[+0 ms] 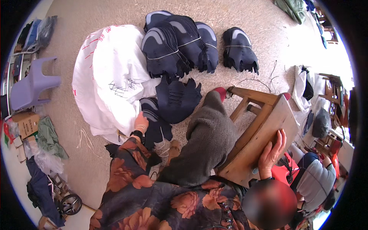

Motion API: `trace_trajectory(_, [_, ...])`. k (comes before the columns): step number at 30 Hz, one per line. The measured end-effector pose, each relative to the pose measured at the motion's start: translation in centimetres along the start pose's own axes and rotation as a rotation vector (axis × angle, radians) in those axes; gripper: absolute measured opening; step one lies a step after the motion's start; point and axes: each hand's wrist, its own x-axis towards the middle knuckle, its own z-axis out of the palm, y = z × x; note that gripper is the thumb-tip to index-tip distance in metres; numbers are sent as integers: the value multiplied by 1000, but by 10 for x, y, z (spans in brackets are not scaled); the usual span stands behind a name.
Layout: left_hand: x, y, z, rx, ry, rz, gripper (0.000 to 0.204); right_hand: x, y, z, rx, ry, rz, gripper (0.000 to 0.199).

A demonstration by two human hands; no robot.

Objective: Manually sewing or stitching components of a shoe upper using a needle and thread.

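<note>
My left hand [141, 122] is bent closed where the mouth of a big white sack [111, 80] meets a stack of dark navy shoe uppers [159, 124]. Its fingertips are partly hidden, so what it grips cannot be made out. Another dark bundle [177, 100], slit down its middle, lies against that stack. My right hand [273, 154] rests flat with fingers apart on the seat of a wooden bench [249, 153], holding nothing. Between my hands a leg in dark grey fleece [211, 138] stretches forward.
Tied bundles of navy uppers [161, 46] stand beyond the sack, with a separate bundle [240, 50] to their right. A purple plastic stool [32, 86] and a cardboard box [28, 124] are at left. Another person [314, 178] sits at the lower right. Loose cord [264, 80] lies on the floor.
</note>
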Motion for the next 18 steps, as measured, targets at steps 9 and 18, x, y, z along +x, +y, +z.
trace_trajectory(9, [15, 15, -17, 283, -289, 80, 62, -1, 4, -4, -7, -42, 31, 49])
trace_trajectory(18, [18, 29, 1, 537, -172, 196, 29, -3, 3, -5, 63, -85, 99, 53])
